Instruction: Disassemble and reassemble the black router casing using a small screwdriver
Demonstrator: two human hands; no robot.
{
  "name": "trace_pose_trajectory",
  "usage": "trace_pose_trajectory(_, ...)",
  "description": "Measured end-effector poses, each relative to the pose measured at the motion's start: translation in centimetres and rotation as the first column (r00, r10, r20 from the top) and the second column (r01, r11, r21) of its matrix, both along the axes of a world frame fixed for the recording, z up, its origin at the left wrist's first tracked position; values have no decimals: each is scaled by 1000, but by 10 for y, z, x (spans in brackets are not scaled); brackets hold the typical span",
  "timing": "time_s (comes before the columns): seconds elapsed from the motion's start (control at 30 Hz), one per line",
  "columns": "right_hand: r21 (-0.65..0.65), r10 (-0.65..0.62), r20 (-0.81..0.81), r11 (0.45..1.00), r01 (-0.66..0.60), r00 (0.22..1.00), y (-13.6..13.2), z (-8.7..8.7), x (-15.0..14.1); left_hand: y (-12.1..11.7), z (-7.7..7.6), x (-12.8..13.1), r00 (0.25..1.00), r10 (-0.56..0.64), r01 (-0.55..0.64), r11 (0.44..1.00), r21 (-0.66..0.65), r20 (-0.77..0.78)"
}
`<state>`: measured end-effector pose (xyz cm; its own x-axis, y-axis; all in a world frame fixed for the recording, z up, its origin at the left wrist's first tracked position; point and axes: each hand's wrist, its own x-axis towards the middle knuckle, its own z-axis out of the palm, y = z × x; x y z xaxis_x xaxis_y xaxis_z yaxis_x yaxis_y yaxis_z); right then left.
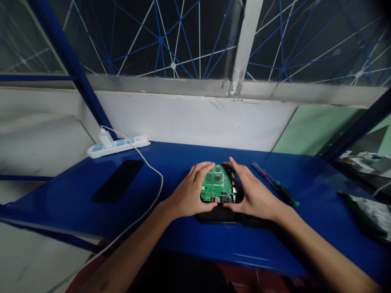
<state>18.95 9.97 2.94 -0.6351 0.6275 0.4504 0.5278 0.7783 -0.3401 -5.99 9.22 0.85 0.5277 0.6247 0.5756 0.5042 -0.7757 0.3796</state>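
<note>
A green circuit board (216, 184) with chips and metal ports along its near and right edges sits between my two hands. My left hand (193, 189) curves round its left side, thumb at the near edge. On the right side, my right hand (249, 190) grips it the same way, thumb near the front ports and fingers at the far edge. Dark edging shows around the board, partly hidden by my hands. Beneath it lies a black plastic casing (216, 214) on the blue table. Another dark flat piece (256, 222) is partly under my right wrist.
Right of my hands lie a screwdriver with a green and black handle (286, 193) and a slim clear-handled screwdriver (259, 169). A black phone (117, 181) rests at left, near a white cable (161, 183) from a power strip (122, 145). A silvery bag (371, 215) is at far right.
</note>
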Motion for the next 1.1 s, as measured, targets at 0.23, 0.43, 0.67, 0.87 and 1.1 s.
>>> trace_pose_trajectory(0.23,-15,-7,3,1000,7,1000,0,1,1,-1,4,0,999,18,-18,1000,-15,-35)
trace_pose_trajectory(0.43,-35,-11,39,999,13,999,-1,7,5,2,3,-3,1000,-3,3,999,-45,4)
trace_pose_trajectory(0.67,-54,-24,86,998,28,996,-2,15,10,1,3,-5,1000,-6,7,998,-56,10)
trace_pose_trajectory(0.87,-12,-45,130,999,47,990,0,12,9,0,6,-4,1000,14,-14,999,-33,13)
trace_pose_trajectory(1.1,-12,-36,83,999,37,996,3,8,8,-1,3,-4,999,-33,34,999,-31,24)
